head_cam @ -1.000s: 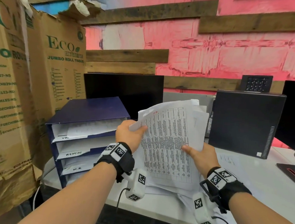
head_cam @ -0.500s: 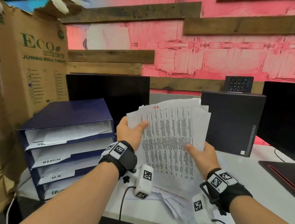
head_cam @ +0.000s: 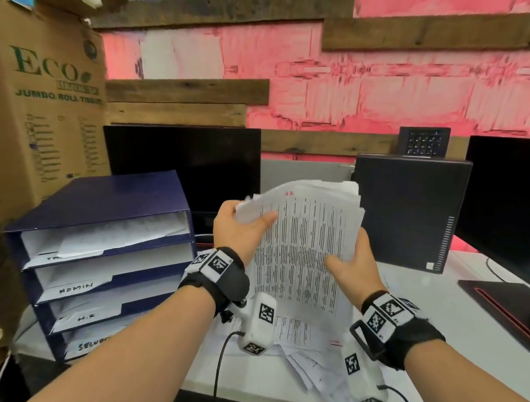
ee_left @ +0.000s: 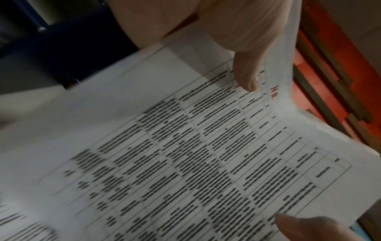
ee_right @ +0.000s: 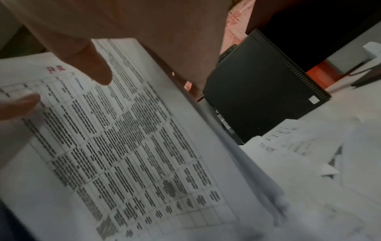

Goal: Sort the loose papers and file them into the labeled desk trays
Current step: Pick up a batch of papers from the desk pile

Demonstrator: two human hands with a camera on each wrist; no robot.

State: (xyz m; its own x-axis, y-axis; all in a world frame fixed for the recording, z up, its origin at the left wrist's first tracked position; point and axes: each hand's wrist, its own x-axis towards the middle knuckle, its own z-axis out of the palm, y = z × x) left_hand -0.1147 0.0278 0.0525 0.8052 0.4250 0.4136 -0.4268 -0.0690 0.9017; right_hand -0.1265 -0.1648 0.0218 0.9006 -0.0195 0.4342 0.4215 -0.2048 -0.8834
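Observation:
I hold a stack of printed papers (head_cam: pixel 305 242) upright above the desk; the front sheet (ee_left: pixel 195 154) is a table of text with a red "HR" mark at its top. My left hand (head_cam: pixel 243 224) pinches the sheet's upper left corner, thumb on the front. My right hand (head_cam: pixel 352 264) grips the stack's right edge, thumb across the front (ee_right: pixel 97 71). The blue stacked desk trays (head_cam: pixel 101 251) stand to the left, with handwritten labels; "ADMIN" (head_cam: pixel 76 289) and "H.R" (head_cam: pixel 85 316) are readable. More loose papers (head_cam: pixel 306 340) lie on the white desk under my hands.
A tall cardboard box (head_cam: pixel 36 113) stands left of the trays. A dark monitor (head_cam: pixel 184 166) sits behind them, a black computer case (head_cam: pixel 405 212) behind the papers, and another monitor (head_cam: pixel 511 201) with its base (head_cam: pixel 502 308) at the right. Cables hang from my wrists.
The stack has been raised slightly and squared more upright. My left thumb has slid onto the top left corner of the front sheet. The head view has shifted right, so the trays sit further left.

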